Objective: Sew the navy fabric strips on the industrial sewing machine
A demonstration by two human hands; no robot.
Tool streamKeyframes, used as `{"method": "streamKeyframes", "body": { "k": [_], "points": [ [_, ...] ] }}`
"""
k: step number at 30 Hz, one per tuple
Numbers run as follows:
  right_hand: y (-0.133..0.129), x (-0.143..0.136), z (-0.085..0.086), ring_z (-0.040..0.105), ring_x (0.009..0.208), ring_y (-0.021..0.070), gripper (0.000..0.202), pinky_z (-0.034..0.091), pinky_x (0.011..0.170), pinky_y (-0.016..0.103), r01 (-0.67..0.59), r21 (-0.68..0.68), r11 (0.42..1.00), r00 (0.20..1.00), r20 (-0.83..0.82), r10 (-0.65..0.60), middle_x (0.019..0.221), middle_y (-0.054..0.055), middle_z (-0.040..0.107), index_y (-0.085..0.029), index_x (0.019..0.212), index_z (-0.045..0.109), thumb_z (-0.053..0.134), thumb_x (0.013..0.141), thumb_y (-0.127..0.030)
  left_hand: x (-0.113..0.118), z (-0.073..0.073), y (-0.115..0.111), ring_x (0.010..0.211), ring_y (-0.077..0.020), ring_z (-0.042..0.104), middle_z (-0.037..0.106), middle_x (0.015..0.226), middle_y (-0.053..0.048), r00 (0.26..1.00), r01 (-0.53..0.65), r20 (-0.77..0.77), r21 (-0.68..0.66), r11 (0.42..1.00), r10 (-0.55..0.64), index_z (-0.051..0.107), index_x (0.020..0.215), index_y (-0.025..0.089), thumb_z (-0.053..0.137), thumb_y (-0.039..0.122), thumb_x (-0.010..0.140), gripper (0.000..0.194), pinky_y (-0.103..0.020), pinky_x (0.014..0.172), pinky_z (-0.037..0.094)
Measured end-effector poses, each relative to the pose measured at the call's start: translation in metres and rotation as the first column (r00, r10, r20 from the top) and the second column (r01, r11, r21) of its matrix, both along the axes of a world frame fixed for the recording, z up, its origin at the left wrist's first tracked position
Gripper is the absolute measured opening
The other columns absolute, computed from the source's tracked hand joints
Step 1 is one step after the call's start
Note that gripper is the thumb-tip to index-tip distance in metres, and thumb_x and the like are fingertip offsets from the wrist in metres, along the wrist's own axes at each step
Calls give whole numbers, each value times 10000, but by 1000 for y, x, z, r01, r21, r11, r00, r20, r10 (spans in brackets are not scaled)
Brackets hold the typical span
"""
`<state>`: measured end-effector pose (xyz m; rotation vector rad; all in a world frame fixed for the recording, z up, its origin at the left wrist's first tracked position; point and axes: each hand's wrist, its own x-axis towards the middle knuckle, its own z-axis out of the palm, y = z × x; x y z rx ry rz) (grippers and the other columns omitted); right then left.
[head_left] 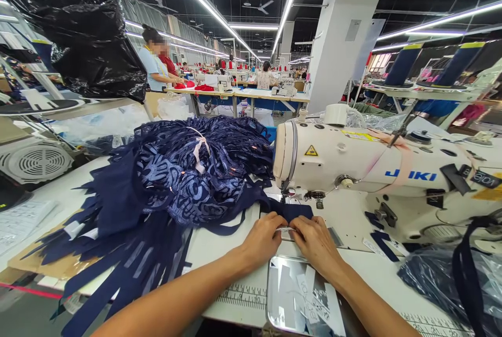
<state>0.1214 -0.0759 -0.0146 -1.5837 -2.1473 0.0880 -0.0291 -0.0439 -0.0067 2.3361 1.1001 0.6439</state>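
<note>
Both hands are at the front of a white sewing machine (364, 156), just below its needle area. My left hand (264, 237) pinches the near edge of a navy fabric piece (296, 211). Close beside it, my right hand (314, 240) is closed on the same edge, fingertips nearly meeting the left ones. A small pale strip shows between the fingertips. The fabric lies under the needle area and runs left toward a large pile of navy lace and cloth (188, 175), tied with a pale strip. Below the hands sits a metal tray (277, 295) with white labels.
A black plastic bag (86, 38) hangs at upper left. Navy thread cones (403, 65) stand behind the machine. Navy pieces in clear plastic (435, 279) lie at right. A person in light blue (155, 67) stands at a table farther back. A ruler tape (245, 296) runs along the front edge.
</note>
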Motion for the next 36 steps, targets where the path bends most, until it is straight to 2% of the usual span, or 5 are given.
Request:
{"method": "streamKeyframes", "body": {
  "k": [9, 15, 25, 36],
  "points": [
    [0, 0, 0, 513, 612, 139, 182, 290, 683, 307, 6, -15, 1000, 1000, 5, -6, 693, -7, 582, -186, 698, 514, 407, 808, -88, -2, -3, 3, 803, -172, 539, 560, 826, -28, 998, 12, -55, -5, 1000, -12, 596, 907, 171, 377, -32, 667, 384, -268, 732, 426],
    [1, 1, -2, 505, 614, 135, 192, 290, 681, 299, -6, 7, 1000, 1000, -4, 6, 696, -10, 580, -190, 707, 519, 398, 814, -85, -3, 0, 2, 786, -158, 536, 543, 823, -21, 998, 39, -43, -25, 999, -40, 588, 934, 179, 372, -40, 661, 411, -261, 725, 430],
    [0, 1, -1, 493, 625, 134, 189, 282, 686, 297, 2, -15, 1000, 1000, 12, -1, 707, -4, 565, -177, 703, 533, 412, 820, -91, -3, -5, 2, 733, -148, 534, 539, 809, -22, 997, 43, -60, 35, 998, -41, 599, 860, 161, 376, -22, 698, 331, -250, 677, 420],
    [0, 1, 0, 493, 619, 136, 199, 290, 680, 299, 11, -9, 1000, 1000, 14, -10, 702, 0, 574, -181, 698, 535, 405, 823, -96, -1, -5, 2, 709, -142, 528, 530, 776, -16, 999, 21, -38, 8, 1000, -21, 590, 768, 155, 407, 16, 734, 232, -244, 652, 394]
  ]
}}
